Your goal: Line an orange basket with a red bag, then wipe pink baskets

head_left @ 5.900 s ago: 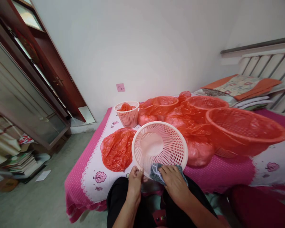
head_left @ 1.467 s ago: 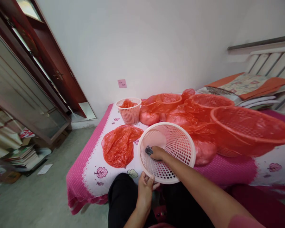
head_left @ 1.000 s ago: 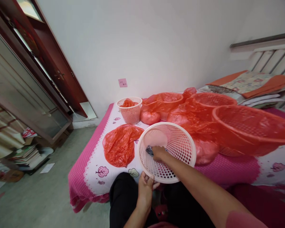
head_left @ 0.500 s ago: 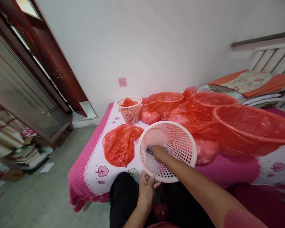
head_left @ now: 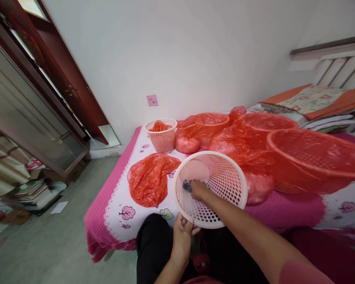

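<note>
A white perforated plastic basket (head_left: pixel 229 173) lies tilted on its side over my lap, its mouth facing me. With my left hand (head_left: pixel 184 227) I grip its near rim, fingers curled over the edge. My right hand (head_left: pixel 198 190) reaches inside and is closed on a dark blue patterned cloth (head_left: pixel 187 185), pressed against the basket's inner wall. Parts of the cloth stick out on both sides of my fingers. Left of the basket, a crumpled red plastic bag (head_left: pixel 149 181) lies on the bed sheet (head_left: pixel 112 221).
Several baskets covered with red plastic bags, one of them a large basket (head_left: pixel 313 157), crowd the bed to the right. A smaller white basket (head_left: pixel 162 141) holding red plastic stands by the wall. Folded bedding (head_left: pixel 316 100) is stacked at the far right; books (head_left: pixel 31 193) lie at left.
The view has shifted very slightly. The basket has moved a touch to the right; my right hand stays inside it with the cloth, and my left hand keeps its grip on the rim.
</note>
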Demonstrator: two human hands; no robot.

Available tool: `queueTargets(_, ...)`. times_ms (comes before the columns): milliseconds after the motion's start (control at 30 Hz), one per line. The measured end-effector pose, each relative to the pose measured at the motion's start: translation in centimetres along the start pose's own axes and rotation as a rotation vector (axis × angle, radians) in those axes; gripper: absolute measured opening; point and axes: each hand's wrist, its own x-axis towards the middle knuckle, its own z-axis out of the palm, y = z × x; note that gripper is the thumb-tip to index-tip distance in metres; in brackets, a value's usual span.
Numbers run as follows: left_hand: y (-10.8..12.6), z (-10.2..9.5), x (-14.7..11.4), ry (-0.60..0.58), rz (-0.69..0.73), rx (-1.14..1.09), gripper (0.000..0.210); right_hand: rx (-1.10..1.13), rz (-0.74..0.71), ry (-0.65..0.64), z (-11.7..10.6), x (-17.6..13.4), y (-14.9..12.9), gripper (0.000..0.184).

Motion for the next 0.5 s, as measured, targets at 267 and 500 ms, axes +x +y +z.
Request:
queueTargets(267,-0.11,-0.46,-0.08,0.002,0.006,0.002,0.066,0.130,0.038,0.041,-0.45,0.29,0.30,0.039)
queueTargets(500,-0.13,-0.19,-0.08,0.014,0.001,-0.014,0.065,0.270,-0.027,-0.030,0.22,0.07,0.35,0.029)
